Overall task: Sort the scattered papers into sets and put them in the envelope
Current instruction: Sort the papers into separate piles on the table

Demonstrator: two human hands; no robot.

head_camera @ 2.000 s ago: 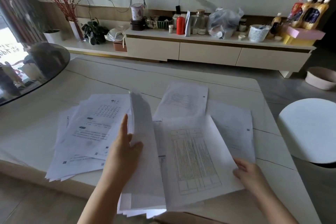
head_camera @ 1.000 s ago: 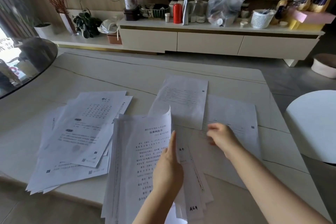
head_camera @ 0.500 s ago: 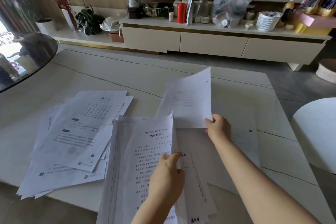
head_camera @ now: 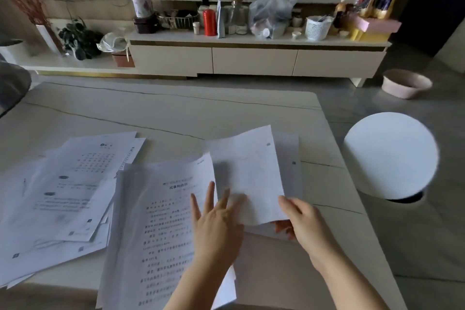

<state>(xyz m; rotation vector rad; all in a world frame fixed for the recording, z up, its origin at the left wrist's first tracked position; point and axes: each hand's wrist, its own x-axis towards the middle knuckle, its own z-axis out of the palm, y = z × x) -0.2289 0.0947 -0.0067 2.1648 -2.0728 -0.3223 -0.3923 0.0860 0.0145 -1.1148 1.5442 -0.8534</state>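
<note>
Printed sheets lie scattered on a pale marble table (head_camera: 176, 113). A loose pile (head_camera: 68, 191) covers the left side. A stack with a text page on top (head_camera: 163, 229) lies in front of me. My left hand (head_camera: 216, 224) rests flat on that stack's right edge, fingers spread and straight. My right hand (head_camera: 299, 216) pinches the lower right corner of a single white sheet (head_camera: 249, 173), lifted and tilted above the table. Another sheet (head_camera: 293, 158) lies flat beneath it. No envelope is visible.
A round white stool (head_camera: 390, 156) stands to the right of the table. A low cabinet (head_camera: 251, 58) along the far wall carries bottles, jars and baskets. A pink basin (head_camera: 405, 87) sits on the floor at the right. A dark glass disc (head_camera: 12, 88) is at the left.
My right hand has drawn the single sheet nearer and lower. My left hand, curled on the stack's edge before, has flattened with spread fingers. The camera has swung a little to the left.
</note>
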